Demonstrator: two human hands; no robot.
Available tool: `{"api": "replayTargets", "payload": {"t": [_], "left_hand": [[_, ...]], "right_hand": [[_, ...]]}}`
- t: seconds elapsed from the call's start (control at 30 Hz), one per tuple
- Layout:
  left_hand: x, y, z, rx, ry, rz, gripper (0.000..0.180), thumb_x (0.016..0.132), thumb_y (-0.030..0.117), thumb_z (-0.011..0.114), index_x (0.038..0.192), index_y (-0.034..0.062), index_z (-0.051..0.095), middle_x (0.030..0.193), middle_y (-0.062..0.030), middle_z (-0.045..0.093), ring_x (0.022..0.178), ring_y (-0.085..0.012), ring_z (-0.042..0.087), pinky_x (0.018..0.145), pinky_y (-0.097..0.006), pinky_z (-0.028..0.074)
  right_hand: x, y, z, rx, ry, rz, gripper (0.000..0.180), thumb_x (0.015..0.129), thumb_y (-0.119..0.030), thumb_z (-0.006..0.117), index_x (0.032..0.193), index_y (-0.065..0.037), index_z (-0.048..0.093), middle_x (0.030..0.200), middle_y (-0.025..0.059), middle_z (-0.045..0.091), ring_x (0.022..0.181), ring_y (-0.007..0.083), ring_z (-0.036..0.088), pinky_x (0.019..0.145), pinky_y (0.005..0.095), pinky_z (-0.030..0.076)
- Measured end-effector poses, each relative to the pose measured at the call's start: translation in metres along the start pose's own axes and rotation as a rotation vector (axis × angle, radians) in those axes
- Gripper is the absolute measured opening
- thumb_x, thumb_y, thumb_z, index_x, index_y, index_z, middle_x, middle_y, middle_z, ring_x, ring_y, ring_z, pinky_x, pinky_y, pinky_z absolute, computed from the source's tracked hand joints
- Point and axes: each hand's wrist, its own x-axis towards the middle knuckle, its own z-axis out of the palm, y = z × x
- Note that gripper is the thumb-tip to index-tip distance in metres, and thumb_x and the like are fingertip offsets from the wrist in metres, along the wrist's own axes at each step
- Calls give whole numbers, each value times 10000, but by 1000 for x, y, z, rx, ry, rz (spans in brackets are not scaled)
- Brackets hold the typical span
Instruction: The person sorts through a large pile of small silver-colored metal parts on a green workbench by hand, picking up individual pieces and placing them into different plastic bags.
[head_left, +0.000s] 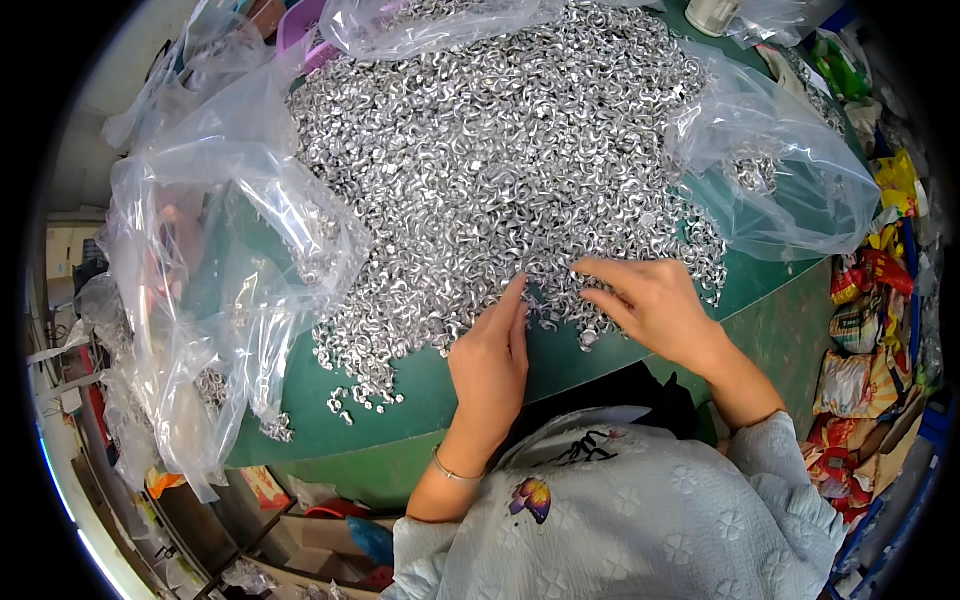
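Observation:
A big heap of small curved silver metal pieces (480,150) covers a round green table (440,400). My left hand (490,365) rests at the heap's near edge, its index finger stretched into the pieces. My right hand (650,300) lies just to the right, fingers spread and pointing left over the pieces at the rim of the heap. I cannot tell whether either hand pinches a piece. A thin bracelet (455,472) circles my left wrist. A few loose pieces (365,395) lie apart on the green surface left of my left hand.
Crumpled clear plastic bags (210,270) hang over the table's left side, another clear bag (780,170) sits at the right. Colourful packets (860,330) pile beside the table on the right. Boxes and clutter (300,520) lie on the floor below left.

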Motion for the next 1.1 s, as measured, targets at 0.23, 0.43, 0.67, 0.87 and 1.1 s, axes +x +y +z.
{"api": "replayTargets", "payload": {"t": [0.23,0.43,0.67,0.87,1.1], "left_hand": [[-6,-5,-18,131,-45,-3,125,824,40,595,933,36,656,781,-157,646,586,-279,605,531,-312,453],[-7,-9,-11,110,58,6,159,836,105,593,989,83,625,700,-122,626,545,-307,585,462,-368,437],[-8,-11,-20,211,1,1,153,847,63,576,995,67,615,578,-136,541,440,-250,504,428,-324,366],[-9,-11,-18,106,-18,-51,126,846,93,578,970,90,605,641,-155,603,514,-309,577,449,-370,421],[-11,-9,-15,-160,-51,-76,109,855,40,564,942,33,629,636,-122,603,461,-194,532,442,-252,379]], "right_hand": [[4,16,-8,-97,-4,91,102,785,-180,646,827,-91,621,648,89,619,554,276,590,471,367,434],[5,-1,-6,-45,77,146,79,783,-137,643,830,-78,619,660,98,622,531,274,579,475,366,432],[12,-3,-6,7,-24,127,100,804,-169,631,837,-75,632,621,108,603,515,272,571,485,370,431],[8,2,-9,93,-2,232,98,812,-159,625,841,-66,633,586,119,582,510,269,569,485,355,419],[-6,30,-44,-143,142,494,103,793,-143,634,872,-77,630,513,100,510,470,266,505,481,366,379]]}}
